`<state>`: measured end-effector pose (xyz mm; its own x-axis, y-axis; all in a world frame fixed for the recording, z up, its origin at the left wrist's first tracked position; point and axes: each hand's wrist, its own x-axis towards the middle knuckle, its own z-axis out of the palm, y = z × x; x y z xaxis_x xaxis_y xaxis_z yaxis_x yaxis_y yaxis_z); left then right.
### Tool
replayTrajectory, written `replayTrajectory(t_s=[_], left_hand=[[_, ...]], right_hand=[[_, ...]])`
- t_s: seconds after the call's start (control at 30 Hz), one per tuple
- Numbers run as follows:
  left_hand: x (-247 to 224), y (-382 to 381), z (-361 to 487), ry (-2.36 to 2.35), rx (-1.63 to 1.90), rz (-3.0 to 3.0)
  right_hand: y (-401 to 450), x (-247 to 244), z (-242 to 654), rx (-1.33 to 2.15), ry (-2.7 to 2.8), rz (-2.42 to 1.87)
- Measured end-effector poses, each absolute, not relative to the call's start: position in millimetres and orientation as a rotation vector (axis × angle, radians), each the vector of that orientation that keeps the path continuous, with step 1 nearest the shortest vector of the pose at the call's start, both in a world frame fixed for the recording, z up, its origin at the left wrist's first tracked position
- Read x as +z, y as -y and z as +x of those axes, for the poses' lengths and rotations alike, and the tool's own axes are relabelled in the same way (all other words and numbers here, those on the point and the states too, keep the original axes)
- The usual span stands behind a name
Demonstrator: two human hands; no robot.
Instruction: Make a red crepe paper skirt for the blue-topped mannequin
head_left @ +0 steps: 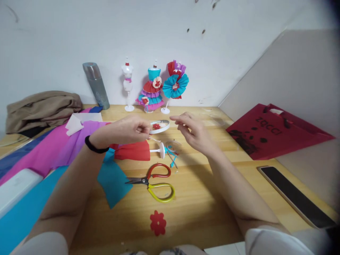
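Left grip (129,130) curls beside the white dish (160,131), contents unclear; right grip (196,134) spreads loosely open.

A pale wooden table (196,202) adjoins a white wall (106,32).

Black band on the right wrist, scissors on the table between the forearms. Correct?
Not quite: the head view shows the black band on the wrist of the left hand, not the right. The scissors do lie on the table between the forearms.

There are two hands (131,129) (193,134), three upright mannequins (128,84) (152,90) (175,83), one bottle (96,86) (and one bag (276,132)).
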<state>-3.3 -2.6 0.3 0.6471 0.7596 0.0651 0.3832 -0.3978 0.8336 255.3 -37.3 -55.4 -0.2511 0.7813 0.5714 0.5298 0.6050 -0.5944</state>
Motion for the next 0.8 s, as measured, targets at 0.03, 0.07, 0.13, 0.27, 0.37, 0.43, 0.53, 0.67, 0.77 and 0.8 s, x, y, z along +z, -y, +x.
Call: replayTrajectory(t_s=[0.03, 0.07, 0.13, 0.27, 0.37, 0.43, 0.53, 0.67, 0.77, 0.8], left_hand=[[-0.8, 2.0, -1.9, -0.869, 0.494, 2.065], [-2.1, 1.3, -0.3, -0.842, 0.410, 2.121], [-6.0, -0.4, 3.8, -0.795, 0.304, 2.210], [-21.8, -6.1, 13.6, -0.681, 0.278, 2.275], [-34.3, -10.9, 18.5, -0.659, 0.292, 2.231], [-37.8, -12.9, 18.9, -0.712, 0.312, 2.115], [-33.6, -13.9, 15.5, -0.814, 0.398, 1.936], [-19.9, -14.4, 7.5, -0.922, 0.550, 1.848], [-14.1, -15.1, 3.5, -0.933, 0.590, 1.842], [-13.5, -15.3, 3.0, -0.926, 0.590, 1.846]], right_hand=[[31.1, -60.5, 257.9, 0.380, 1.966, -1.006], [25.5, -65.4, 260.3, 0.419, 2.003, -0.965], [17.0, -73.2, 264.9, 0.534, 2.076, -0.875], [10.2, -78.7, 273.9, 0.781, 2.183, -0.878], [8.5, -79.2, 279.5, 0.849, 2.164, -1.003], [6.1, -81.2, 282.7, 0.870, 2.125, -1.054], [-1.2, -88.1, 287.1, 0.820, 2.059, -1.227], [-15.9, -101.7, 292.8, 0.556, 1.934, -1.672], [-25.6, -112.5, 297.3, 0.437, 1.877, -1.797], [-28.0, -116.0, 298.6, 0.414, 1.870, -1.825]])
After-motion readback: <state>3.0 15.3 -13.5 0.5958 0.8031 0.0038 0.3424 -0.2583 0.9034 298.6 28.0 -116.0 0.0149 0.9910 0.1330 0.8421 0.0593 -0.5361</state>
